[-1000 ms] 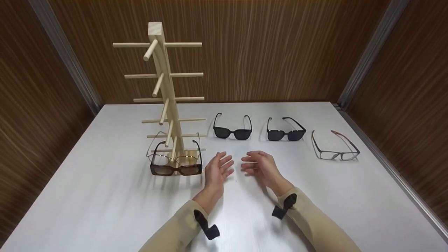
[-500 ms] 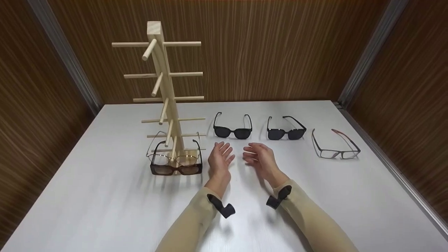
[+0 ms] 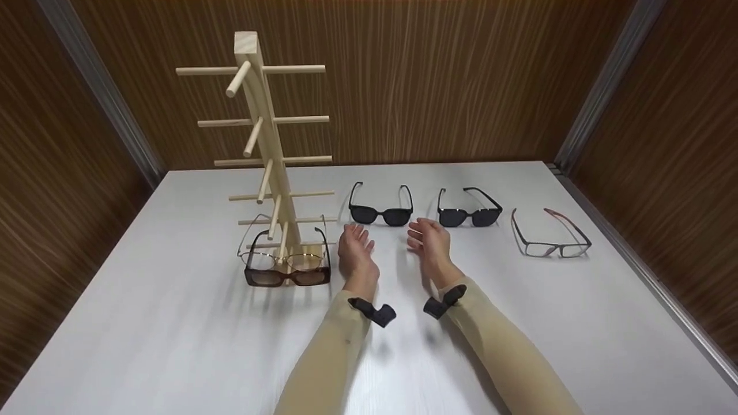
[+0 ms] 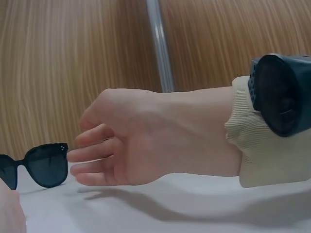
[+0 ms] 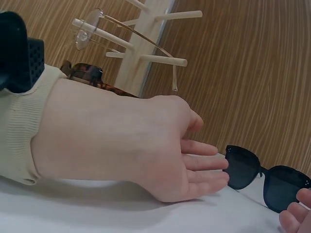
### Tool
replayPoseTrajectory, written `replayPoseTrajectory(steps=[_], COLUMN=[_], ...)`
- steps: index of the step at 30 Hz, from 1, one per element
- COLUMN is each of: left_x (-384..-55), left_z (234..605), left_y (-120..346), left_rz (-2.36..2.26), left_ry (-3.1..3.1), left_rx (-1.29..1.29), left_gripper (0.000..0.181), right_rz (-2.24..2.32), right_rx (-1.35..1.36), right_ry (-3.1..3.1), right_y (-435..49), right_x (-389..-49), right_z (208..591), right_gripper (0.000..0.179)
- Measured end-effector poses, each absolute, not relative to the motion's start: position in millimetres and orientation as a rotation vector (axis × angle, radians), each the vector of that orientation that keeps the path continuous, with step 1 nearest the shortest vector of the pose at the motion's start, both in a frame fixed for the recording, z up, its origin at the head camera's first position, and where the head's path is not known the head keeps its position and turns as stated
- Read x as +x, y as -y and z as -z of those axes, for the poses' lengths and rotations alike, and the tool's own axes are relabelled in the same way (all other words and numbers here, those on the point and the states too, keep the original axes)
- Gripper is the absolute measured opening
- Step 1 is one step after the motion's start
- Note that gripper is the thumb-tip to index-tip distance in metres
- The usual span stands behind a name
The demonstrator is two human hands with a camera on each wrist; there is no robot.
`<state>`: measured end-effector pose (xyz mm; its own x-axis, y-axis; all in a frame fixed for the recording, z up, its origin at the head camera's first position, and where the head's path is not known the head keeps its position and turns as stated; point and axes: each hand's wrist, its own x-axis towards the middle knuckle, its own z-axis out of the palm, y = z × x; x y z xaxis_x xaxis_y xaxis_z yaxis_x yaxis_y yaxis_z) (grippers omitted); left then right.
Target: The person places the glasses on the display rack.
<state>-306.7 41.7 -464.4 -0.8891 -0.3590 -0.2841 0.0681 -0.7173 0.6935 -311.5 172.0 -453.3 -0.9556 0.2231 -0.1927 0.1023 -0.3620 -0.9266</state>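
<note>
My left hand (image 3: 357, 256) is over the white table with fingers loosely bent, nothing in its grasp. It is just in front of black sunglasses (image 3: 381, 216), which stand with their temples pointing back. My right hand (image 3: 431, 246) faces it on the other side, also holding nothing, its fingertips between these and a second pair of black sunglasses (image 3: 470, 217). In the left wrist view, the fingers of the left hand (image 4: 126, 141) overlap the edge of a dark lens (image 4: 47, 166). The right wrist view has the right hand (image 5: 160, 155) with fingertips near sunglasses (image 5: 286, 187).
A wooden peg stand (image 3: 268, 132) rises at left, bearing thin metal-framed glasses (image 3: 305, 262) and brown sunglasses (image 3: 287, 278) on low pegs. Clear-lens eyeglasses (image 3: 556, 249) with reddish temple insides lie at right. Wood-grain panels (image 3: 403, 80) enclose the table (image 3: 144, 346).
Both hands have moved forward over the table, toward the black sunglasses. The glasses and the stand keep their places; the head view has shifted slightly.
</note>
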Motion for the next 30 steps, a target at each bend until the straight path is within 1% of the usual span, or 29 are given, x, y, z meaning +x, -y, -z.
replayPoseTrajectory(steps=[10, 15, 19, 21, 27, 30], left_x=[-323.6, -323.9, -328.9, -332.4, -342.6, -346.3], left_z=[460.0, 462.3, 465.5, 466.4, 468.0, 467.9], left_y=[-44.0, -43.2, -40.2, -38.8, -37.3, -36.5], left_rz=[2.45, 2.318, 2.197, 2.262, 2.61, 2.651], left_ry=[1.052, 1.359, 1.557, 1.49, 0.974, 0.964], left_rx=[0.661, 0.684, 0.706, 0.678, 0.489, 0.417], left_gripper=[0.039, 0.038, 0.043, 0.046, 0.057, 0.06], right_rz=[-2.481, -2.513, -2.534, -2.54, -2.549, -2.559], right_rx=[-0.482, -0.501, -0.478, -0.463, -0.442, -0.449], right_ry=[1.694, 1.685, 1.675, 1.67, 1.714, 1.744], right_y=[-176.4, -174.9, -174.4, -174.7, -177.4, -179.8], right_x=[-332.3, -342.7, -347.9, -349.0, -352.6, -354.5], right_z=[455.6, 460.4, 463.2, 463.1, 464.0, 462.8], right_gripper=[0.038, 0.037, 0.038, 0.039, 0.04, 0.038])
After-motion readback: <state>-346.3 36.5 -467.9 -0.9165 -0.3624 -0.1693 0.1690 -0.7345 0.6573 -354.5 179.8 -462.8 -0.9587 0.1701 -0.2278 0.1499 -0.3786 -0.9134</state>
